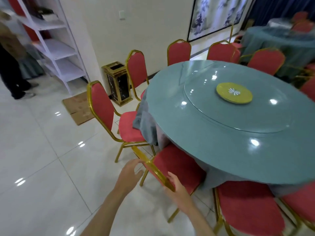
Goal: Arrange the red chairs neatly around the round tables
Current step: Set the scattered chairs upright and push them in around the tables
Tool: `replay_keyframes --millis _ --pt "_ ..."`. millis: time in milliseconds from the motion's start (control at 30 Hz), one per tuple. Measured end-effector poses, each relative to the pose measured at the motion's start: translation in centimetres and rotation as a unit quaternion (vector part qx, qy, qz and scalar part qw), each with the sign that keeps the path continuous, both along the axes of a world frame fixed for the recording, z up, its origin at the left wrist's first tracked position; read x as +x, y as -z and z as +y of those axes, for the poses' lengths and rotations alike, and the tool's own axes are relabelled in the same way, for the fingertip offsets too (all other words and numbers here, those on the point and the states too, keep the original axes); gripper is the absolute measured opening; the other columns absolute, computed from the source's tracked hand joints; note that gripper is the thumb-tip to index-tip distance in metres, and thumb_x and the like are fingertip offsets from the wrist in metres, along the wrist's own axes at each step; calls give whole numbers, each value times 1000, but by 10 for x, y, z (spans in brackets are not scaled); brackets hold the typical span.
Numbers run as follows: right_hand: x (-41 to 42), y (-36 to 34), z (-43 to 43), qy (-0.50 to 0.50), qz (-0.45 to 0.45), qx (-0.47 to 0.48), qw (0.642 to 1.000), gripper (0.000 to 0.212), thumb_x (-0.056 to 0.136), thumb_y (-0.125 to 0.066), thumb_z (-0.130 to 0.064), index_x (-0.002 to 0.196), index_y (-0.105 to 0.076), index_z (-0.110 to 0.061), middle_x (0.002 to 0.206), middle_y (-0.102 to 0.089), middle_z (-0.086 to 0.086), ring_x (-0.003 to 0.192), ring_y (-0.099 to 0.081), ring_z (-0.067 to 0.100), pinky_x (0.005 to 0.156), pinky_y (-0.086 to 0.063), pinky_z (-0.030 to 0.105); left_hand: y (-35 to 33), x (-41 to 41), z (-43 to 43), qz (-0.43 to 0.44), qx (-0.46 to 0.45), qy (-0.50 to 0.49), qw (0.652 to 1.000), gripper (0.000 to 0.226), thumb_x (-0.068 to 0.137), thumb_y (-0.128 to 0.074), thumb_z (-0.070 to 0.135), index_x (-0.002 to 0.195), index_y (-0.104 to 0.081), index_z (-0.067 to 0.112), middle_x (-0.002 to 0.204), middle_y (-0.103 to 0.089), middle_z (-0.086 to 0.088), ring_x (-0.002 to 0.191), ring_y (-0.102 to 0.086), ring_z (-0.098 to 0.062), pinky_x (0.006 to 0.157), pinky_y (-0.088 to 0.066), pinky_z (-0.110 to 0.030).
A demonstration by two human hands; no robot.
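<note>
Listing from the left edge of the frame:

- A person (10, 53), blurred and cut off at the upper left, stands by a white shelf unit (56, 48).
- Flattened cardboard (76, 108) lies on the tiled floor. A gold-and-black bin (118, 82) stands against the wall.
- A side chair (102, 106), centre left, has its seat touching the hanging tablecloth (144, 121).
- The left hand (130, 174), lower centre, is open. Thumb and fingers are spread, and the fingertips touch the upper-left corner of the gold back rail (153, 169).
- The near chair (177, 166), the item in hand, sits directly beyond both hands, with its seat front under the table's edge. The rail's long axis runs diagonally from upper left to lower right. One hand is at each end and neither is nearer. The next move is judged to be a push toward the upper right, kept square to that rail.
- The right hand (179, 189) is at the rail's lower-right end. Its fingers lie along the rail, the thumb is hidden, and the grip cannot be told.
- The round table (221, 133) fills centre right and carries a yellow plate (234, 92).
- Further red chairs (247, 206) at the lower right are cut off by the frame.
- A second table (281, 41), upper right, is blurred.

Hidden: the near chair's front legs, behind the tablecloth.
</note>
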State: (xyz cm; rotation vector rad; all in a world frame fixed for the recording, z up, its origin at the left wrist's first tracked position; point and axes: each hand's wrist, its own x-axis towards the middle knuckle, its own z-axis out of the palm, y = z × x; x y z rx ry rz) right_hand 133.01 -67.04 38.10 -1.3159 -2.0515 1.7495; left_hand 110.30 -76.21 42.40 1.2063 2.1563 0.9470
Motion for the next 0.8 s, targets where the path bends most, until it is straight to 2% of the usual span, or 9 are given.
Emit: replay_keyframes --millis 67,167,233,333,400,467,533,667,800 --pt "-16 4 0 8 -17 10 1000 61 95 -67 -29 150 -41 -36 140 -53 -16 130 -50 2 105 -37 20 6 -19 9 8 5 42 999 47 89 -69 6 121 -60 39 128 -62 14 123 -52 -7 111 -39 -30" --pt "-38 10 0 41 -44 28 998 39 92 -67 -25 122 -53 -47 122 -63 -19 118 -59 5 97 -44 20 18 -51 21 15 -15 102 995 61 81 -64 -2 125 -59 40 132 -59 14 128 -48 -6 113 -33 -27" --pt "-50 12 1 59 -71 43 995 35 89 -67 -28 115 -57 -49 114 -65 -20 110 -61 3 94 -47 23 29 -73 32 25 -33 146 988 62 83 -64 0 131 -58 38 139 -54 14 132 -43 -5 115 -29 -25" --pt "-60 30 0 77 -125 80 986 39 86 -66 -31 119 -57 -50 113 -65 -25 107 -61 -2 98 -50 30 33 -102 48 23 -21 192 981 61 87 -64 0 140 -55 30 137 -49 18 127 -40 1 107 -26 -14" --pt "-63 47 -9 111 -180 106 972 45 84 -65 -33 122 -54 -53 113 -64 -24 106 -62 2 95 -52 33 28 -115 58 -5 -51 230 972 52 88 -62 -2 133 -61 25 123 -54 19 113 -47 1 93 -35 -12" --pt "-65 60 -21 165 -236 154 945 45 83 -64 -34 123 -54 -49 107 -65 -19 102 -64 9 87 -54 35 24 -126 69 -13 -91 281 955 29 86 -60 1 106 -71 20 100 -61 11 91 -55 -3 80 -50 -26" --pt "-65 78 -28 201 -259 211 921 48 78 -67 -32 121 -52 -48 104 -66 -14 97 -67 16 81 -54 37 34 -146 87 23 -110 332 937 16 80 -56 12 83 -63 26 84 -62 9 78 -56 -6 78 -54 -43" --pt "-61 97 -34 237 -278 218 905 49 78 -66 -29 122 -53 -47 108 -63 -19 101 -65 11 87 -54 37 96 -165 119 102 -124 410 898 18 74 -46 34 89 -56 33 95 -66 10 94 -63 -16 83 -55 -42" --pt "-72 64 -43 246 -272 220 904 53 86 -67 -21 135 -55 -35 122 -61 -15 114 -57 10 100 -48 34 89 -152 123 178 -99 420 884 35 76 -50 13 104 -63 30 104 -66 3 99 -62 -26 84 -50 -40"
